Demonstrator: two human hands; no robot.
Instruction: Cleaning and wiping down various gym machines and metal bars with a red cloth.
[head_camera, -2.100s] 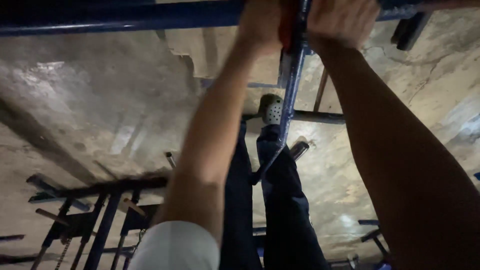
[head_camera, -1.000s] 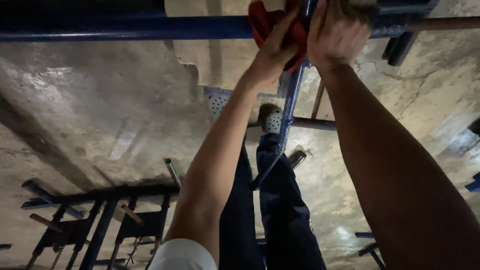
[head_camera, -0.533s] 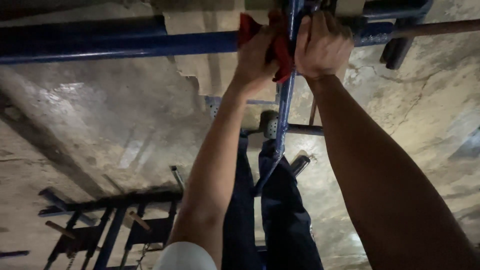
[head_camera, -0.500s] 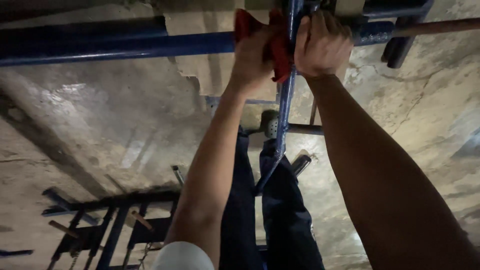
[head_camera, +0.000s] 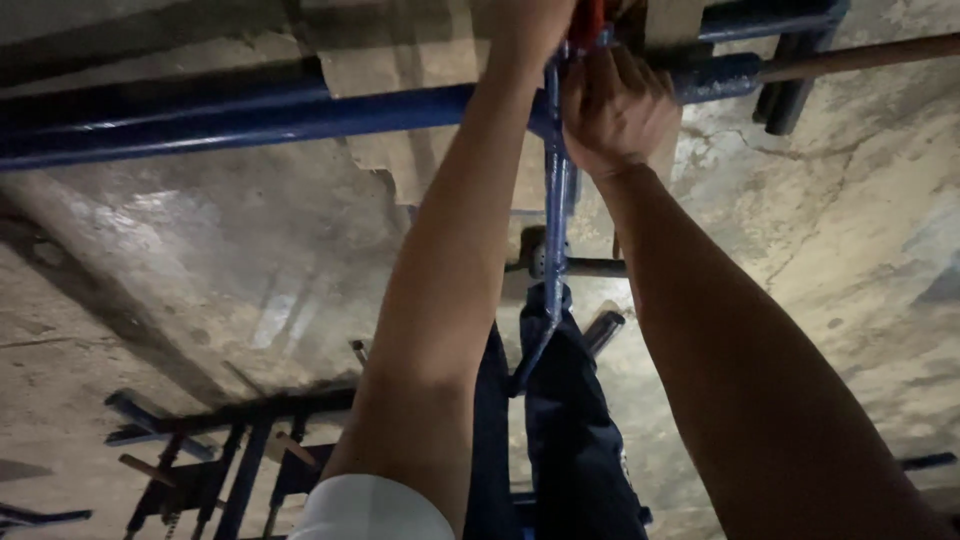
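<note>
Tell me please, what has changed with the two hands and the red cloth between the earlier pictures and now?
The left hand has moved up to the picture's top edge, taking the red cloth with it, so only a small strip of cloth shows now. The right hand has shifted slightly lower and left, and stays closed at the joint where the horizontal blue pipe meets the upright blue bar. The pipes and the concrete floor below are as before.

A single head-worn camera looks steeply down from high on a blue scaffold frame (head_camera: 250, 110), close over the person's outstretched arms. Both hands sit at the top centre of the frame, and the concrete floor (head_camera: 200, 250) lies far below, filling the background.
</note>
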